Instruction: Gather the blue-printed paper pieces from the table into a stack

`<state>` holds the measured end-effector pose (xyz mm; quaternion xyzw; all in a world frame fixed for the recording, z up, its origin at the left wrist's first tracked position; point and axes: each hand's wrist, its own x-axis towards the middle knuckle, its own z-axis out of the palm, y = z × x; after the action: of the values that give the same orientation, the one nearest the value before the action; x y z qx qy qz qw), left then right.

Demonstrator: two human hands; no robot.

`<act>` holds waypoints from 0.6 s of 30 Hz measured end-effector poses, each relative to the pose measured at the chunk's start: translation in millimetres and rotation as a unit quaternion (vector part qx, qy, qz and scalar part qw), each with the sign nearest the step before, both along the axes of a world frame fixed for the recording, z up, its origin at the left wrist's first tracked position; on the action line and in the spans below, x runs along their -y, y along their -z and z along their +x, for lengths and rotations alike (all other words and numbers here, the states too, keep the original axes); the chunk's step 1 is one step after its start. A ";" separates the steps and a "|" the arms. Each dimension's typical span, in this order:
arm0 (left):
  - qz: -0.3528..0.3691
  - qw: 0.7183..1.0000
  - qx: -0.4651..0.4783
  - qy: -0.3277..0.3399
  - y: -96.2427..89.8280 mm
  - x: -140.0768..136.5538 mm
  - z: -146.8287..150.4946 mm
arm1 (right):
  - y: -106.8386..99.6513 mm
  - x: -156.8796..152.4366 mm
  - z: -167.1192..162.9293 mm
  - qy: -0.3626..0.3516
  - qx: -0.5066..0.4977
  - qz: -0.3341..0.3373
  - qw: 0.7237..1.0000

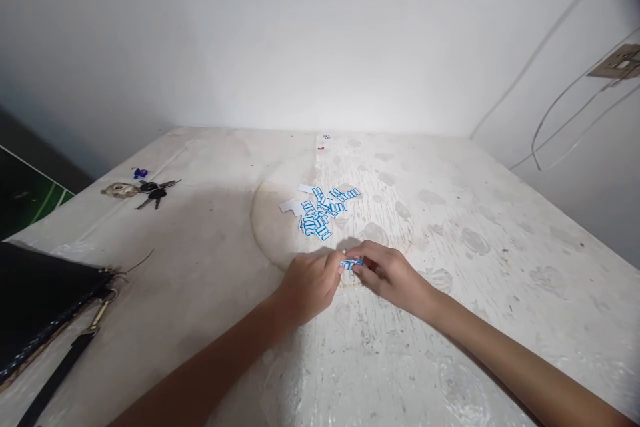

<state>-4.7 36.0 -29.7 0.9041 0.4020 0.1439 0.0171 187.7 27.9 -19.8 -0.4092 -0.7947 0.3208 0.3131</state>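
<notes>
Between my two hands is a small strip of white paper with blue print (352, 263), low over the white table. My left hand (313, 283) pinches its left end, with the fingers closed. At the other end, the thumb and fingers of my right hand (393, 273) close on the same piece. Just beyond my hands lies a loose pile of similar blue-and-white paper pieces (320, 217), some overlapping. A few of them show a plain white side. My fingers partly hide the held piece, so I cannot tell whether it is one layer or several.
Keys (154, 192) with a keychain lie at the left, beside a small blue scrap (141, 173). A black bag (45, 307) with a strap sits at the near left. The plastic-covered table (500, 320) meets a white wall; a socket (617, 63) with cables is at the right.
</notes>
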 end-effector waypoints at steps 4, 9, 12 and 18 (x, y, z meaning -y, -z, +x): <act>0.029 0.999 -0.021 0.004 2.6 1.0 1.8 | 3.4 0.7 -1.5 0.026 0.002 0.009 1.000; 0.062 0.998 -0.015 0.009 6.6 0.4 2.8 | 7.0 -0.9 -2.5 0.041 0.008 0.018 0.999; 0.091 0.996 0.005 0.015 7.3 -0.8 3.6 | 9.2 -2.0 -3.3 0.037 0.006 0.038 0.999; 0.116 0.993 0.008 0.005 7.0 -1.1 6.6 | 9.7 -1.9 -1.6 0.024 0.017 0.061 0.998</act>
<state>1.9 37.1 -36.7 0.9007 0.3784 0.1964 -0.0838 186.1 29.9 -29.5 -0.4135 -0.8083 0.2566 0.3313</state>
